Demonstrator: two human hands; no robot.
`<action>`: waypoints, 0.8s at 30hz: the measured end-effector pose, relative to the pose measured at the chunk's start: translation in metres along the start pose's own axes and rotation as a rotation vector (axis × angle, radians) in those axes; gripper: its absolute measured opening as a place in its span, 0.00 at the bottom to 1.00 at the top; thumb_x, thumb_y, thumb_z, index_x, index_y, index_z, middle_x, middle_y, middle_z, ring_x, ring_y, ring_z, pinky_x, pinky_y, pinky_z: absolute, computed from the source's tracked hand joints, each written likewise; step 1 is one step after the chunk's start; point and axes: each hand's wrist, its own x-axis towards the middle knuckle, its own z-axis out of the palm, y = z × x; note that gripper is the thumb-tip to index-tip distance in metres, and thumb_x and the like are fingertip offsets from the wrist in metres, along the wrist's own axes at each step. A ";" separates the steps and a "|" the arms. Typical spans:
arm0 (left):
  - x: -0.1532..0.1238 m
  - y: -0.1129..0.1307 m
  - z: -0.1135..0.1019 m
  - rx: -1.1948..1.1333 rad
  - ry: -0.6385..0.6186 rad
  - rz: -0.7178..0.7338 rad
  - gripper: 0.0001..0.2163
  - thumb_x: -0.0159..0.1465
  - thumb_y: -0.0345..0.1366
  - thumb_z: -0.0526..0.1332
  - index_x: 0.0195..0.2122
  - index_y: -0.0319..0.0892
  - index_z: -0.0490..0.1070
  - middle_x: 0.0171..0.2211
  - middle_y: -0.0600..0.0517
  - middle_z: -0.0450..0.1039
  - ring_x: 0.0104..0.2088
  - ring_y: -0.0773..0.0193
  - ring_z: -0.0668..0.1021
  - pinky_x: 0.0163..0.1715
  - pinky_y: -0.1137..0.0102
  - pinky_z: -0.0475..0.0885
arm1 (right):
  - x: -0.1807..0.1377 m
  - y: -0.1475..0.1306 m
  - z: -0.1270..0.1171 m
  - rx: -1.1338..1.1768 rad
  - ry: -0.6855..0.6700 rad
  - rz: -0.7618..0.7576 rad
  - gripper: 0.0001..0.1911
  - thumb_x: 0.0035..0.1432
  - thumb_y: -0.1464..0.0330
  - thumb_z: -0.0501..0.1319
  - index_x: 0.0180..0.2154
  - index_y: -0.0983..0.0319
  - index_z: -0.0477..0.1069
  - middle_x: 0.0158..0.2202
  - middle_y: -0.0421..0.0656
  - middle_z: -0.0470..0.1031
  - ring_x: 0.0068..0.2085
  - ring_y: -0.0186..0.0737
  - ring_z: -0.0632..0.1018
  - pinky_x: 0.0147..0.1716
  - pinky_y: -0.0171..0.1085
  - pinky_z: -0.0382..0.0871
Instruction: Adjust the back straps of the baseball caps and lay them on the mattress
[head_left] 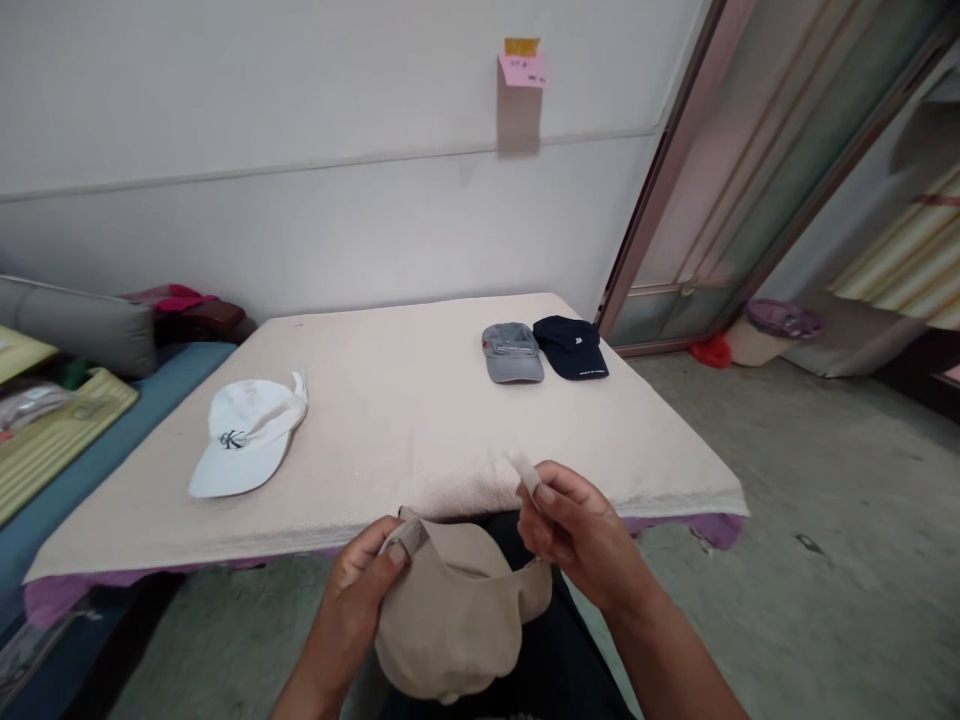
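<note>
A beige baseball cap [450, 640] hangs over my lap, its crown towards me and its back opening at the top. My left hand [364, 580] is closed on one strap end at the cap's back, thumb pressed on a greyish patch. Between thumb and fingers, my right hand [574, 530] pinches the cap's other strap [527, 475], whose free end sticks up. The two strap ends are apart. Beyond the hands, a white cap [247, 435] rests at the left of the table, and a grey cap [513, 352] touches a navy cap [571, 348] at the back right.
A pale cloth covers the table [397, 400], with purple fabric [716, 530] showing under its edge. A pink note [523, 70] is taped to the white wall behind. Cushions [75, 320] lie at the left, and a lined bin [772, 330] stands on the floor at right.
</note>
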 end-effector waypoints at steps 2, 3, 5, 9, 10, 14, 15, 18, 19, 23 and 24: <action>0.000 0.000 0.000 -0.011 -0.009 -0.010 0.12 0.55 0.45 0.64 0.27 0.40 0.73 0.20 0.55 0.67 0.21 0.70 0.65 0.21 0.76 0.59 | -0.001 0.004 0.002 -0.043 -0.019 0.027 0.08 0.59 0.63 0.59 0.32 0.62 0.68 0.17 0.34 0.60 0.18 0.27 0.57 0.18 0.31 0.48; -0.001 -0.001 0.000 -0.016 -0.013 -0.011 0.12 0.55 0.45 0.64 0.28 0.40 0.73 0.21 0.54 0.68 0.21 0.69 0.66 0.22 0.76 0.60 | -0.001 0.006 0.003 -0.056 -0.028 0.040 0.09 0.59 0.63 0.59 0.32 0.62 0.69 0.17 0.35 0.60 0.18 0.27 0.57 0.18 0.31 0.48; -0.001 -0.001 -0.001 -0.025 -0.016 -0.006 0.12 0.54 0.45 0.64 0.30 0.39 0.74 0.22 0.53 0.70 0.22 0.68 0.67 0.23 0.75 0.61 | 0.000 0.008 0.006 -0.060 -0.045 0.059 0.10 0.58 0.62 0.60 0.31 0.62 0.68 0.17 0.35 0.61 0.18 0.27 0.58 0.18 0.31 0.48; -0.002 -0.003 -0.002 -0.042 -0.020 -0.004 0.13 0.55 0.44 0.64 0.34 0.40 0.75 0.23 0.53 0.71 0.23 0.67 0.68 0.23 0.75 0.62 | 0.001 0.010 0.010 -0.041 -0.064 0.078 0.11 0.57 0.60 0.61 0.30 0.62 0.67 0.17 0.35 0.61 0.18 0.27 0.59 0.18 0.31 0.47; -0.002 -0.004 -0.003 -0.044 -0.021 -0.009 0.13 0.55 0.44 0.64 0.34 0.40 0.75 0.22 0.53 0.71 0.22 0.68 0.69 0.23 0.75 0.62 | 0.001 0.010 0.011 -0.044 -0.064 0.080 0.11 0.57 0.60 0.61 0.30 0.62 0.67 0.18 0.35 0.61 0.18 0.27 0.59 0.17 0.30 0.47; 0.000 -0.011 -0.006 -0.061 -0.001 -0.002 0.13 0.53 0.45 0.66 0.34 0.41 0.76 0.23 0.53 0.73 0.22 0.68 0.70 0.23 0.76 0.62 | 0.000 0.013 0.014 -0.061 -0.046 0.092 0.12 0.56 0.60 0.61 0.30 0.62 0.67 0.18 0.35 0.61 0.18 0.26 0.58 0.17 0.30 0.45; 0.000 -0.012 -0.007 -0.065 0.003 0.002 0.13 0.52 0.44 0.66 0.33 0.41 0.76 0.23 0.53 0.73 0.22 0.68 0.70 0.23 0.76 0.62 | 0.000 0.013 0.015 -0.060 -0.048 0.095 0.12 0.56 0.60 0.61 0.30 0.62 0.67 0.18 0.35 0.61 0.18 0.26 0.58 0.17 0.30 0.44; 0.001 -0.012 -0.008 -0.075 0.035 -0.002 0.10 0.53 0.41 0.66 0.31 0.40 0.76 0.24 0.54 0.74 0.23 0.69 0.70 0.24 0.77 0.63 | -0.001 0.012 0.016 -0.066 -0.076 0.089 0.12 0.56 0.61 0.62 0.28 0.63 0.67 0.19 0.36 0.64 0.19 0.26 0.59 0.17 0.30 0.45; 0.001 -0.011 -0.007 -0.090 0.057 -0.004 0.08 0.53 0.40 0.66 0.30 0.40 0.75 0.24 0.54 0.74 0.24 0.69 0.71 0.26 0.77 0.64 | -0.001 0.010 0.016 -0.072 -0.086 0.079 0.12 0.56 0.62 0.62 0.28 0.63 0.67 0.20 0.37 0.65 0.19 0.26 0.60 0.18 0.30 0.47; 0.002 -0.007 -0.005 -0.205 0.058 0.010 0.05 0.55 0.36 0.65 0.29 0.40 0.75 0.25 0.55 0.72 0.25 0.70 0.71 0.27 0.76 0.65 | 0.000 0.005 0.020 -0.088 -0.100 0.050 0.11 0.55 0.63 0.63 0.26 0.63 0.67 0.22 0.38 0.66 0.20 0.26 0.61 0.20 0.30 0.51; 0.002 -0.006 -0.005 -0.232 0.040 0.008 0.05 0.54 0.36 0.65 0.29 0.40 0.74 0.24 0.55 0.71 0.24 0.70 0.71 0.26 0.76 0.65 | 0.001 0.004 0.021 -0.089 -0.101 0.054 0.11 0.55 0.63 0.63 0.26 0.63 0.67 0.22 0.37 0.65 0.20 0.26 0.61 0.19 0.30 0.50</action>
